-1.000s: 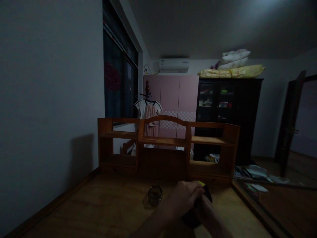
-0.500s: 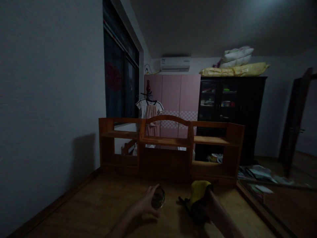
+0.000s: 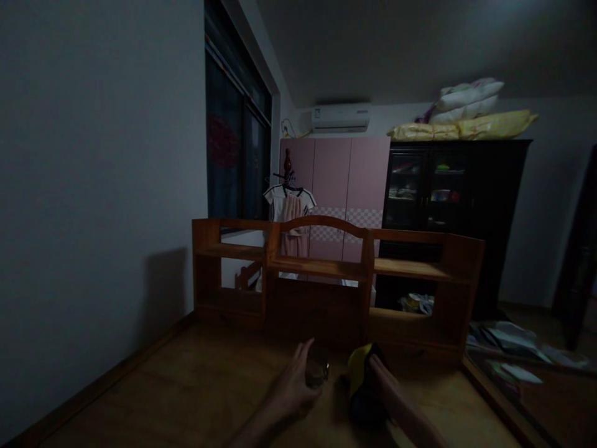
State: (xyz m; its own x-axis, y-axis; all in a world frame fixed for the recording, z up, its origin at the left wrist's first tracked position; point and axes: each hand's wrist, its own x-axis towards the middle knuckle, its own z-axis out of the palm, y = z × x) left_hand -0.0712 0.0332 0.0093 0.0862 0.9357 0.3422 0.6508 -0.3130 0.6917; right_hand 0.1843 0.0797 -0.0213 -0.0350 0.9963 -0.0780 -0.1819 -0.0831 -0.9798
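Note:
My left hand [image 3: 296, 386] is curled around a small round object [image 3: 317, 374] that looks like clear glass, just over the wooden desktop [image 3: 186, 386]. Its exact kind is too dark to make out. To the right, my right hand [image 3: 385, 382] is closed on a yellow-and-black cloth item [image 3: 358, 373], soft and bunched. The fingertips of that hand are partly hidden behind the cloth. A small gap separates the cloth from the glass-like object.
A wooden shelf unit [image 3: 319, 267] with open compartments stands along the desk's far edge. The wall [image 3: 93, 186] borders the left side. Right of the desk, papers or plastic bags [image 3: 517, 339] lie on a lower surface. Behind are a pink wardrobe [image 3: 366, 174] and a dark cabinet [image 3: 494, 205].
My right hand has moved left with the yellow-and-black cloth, and my left hand slightly right with the round object, narrowing the gap. The whole view has shifted a little.

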